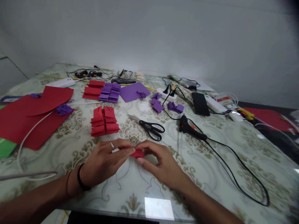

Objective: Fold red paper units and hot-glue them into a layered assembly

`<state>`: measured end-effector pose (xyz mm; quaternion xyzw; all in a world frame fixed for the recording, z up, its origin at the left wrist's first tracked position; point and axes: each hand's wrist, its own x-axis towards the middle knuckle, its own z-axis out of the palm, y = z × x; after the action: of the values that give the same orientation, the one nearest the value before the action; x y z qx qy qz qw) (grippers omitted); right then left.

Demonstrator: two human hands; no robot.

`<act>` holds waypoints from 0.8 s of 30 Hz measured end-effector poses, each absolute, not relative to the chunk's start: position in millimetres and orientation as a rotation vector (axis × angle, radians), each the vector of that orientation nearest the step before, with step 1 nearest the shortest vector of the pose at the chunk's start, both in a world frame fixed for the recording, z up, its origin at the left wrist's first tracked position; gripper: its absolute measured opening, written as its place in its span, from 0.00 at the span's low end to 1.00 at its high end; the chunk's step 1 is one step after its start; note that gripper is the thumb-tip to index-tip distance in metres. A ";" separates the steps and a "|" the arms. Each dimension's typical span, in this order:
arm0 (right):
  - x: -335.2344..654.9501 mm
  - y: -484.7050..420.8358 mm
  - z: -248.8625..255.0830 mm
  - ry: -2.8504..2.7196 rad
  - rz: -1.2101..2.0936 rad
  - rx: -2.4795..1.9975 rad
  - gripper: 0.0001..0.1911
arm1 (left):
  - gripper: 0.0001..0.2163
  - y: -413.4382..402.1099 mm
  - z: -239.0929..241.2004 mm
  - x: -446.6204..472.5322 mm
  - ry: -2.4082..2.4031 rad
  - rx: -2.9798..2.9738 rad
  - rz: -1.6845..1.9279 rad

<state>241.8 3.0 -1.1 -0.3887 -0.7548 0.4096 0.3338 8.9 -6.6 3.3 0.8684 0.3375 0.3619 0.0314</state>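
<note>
Between my hands, low over the table's near middle, is a small folded piece of red paper (137,153). My left hand (108,157), with a ring and a black wristband, pinches its left side between thumb and fingers. On the other side, my right hand (158,160) grips the paper's right edge with thumb and fingertips. Part of the paper is hidden by the fingers. Just beyond lie black-handled scissors (151,128), partly open. Folded red paper pieces (104,121) sit in rows beyond my left hand, with purple folded pieces (111,92) behind them.
Right of the scissors stands a black glue gun (190,129), its cord looping toward the right edge. Farther back are a white power strip (166,95), a black phone (200,104) and a purple sheet (134,92). Red sheets (35,118) and a white cable (29,133) occupy the left.
</note>
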 end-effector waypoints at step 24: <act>228.9 1.8 -9.7 -1.584 1.121 -1.058 0.04 | 0.10 -1.1 0.4 12.5 1.298 1.957 0.915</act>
<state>228.9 1.8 -9.7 -0.4277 -0.6404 0.4533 0.4488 12.5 -1.1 0.4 0.7395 0.4902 0.3455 0.3057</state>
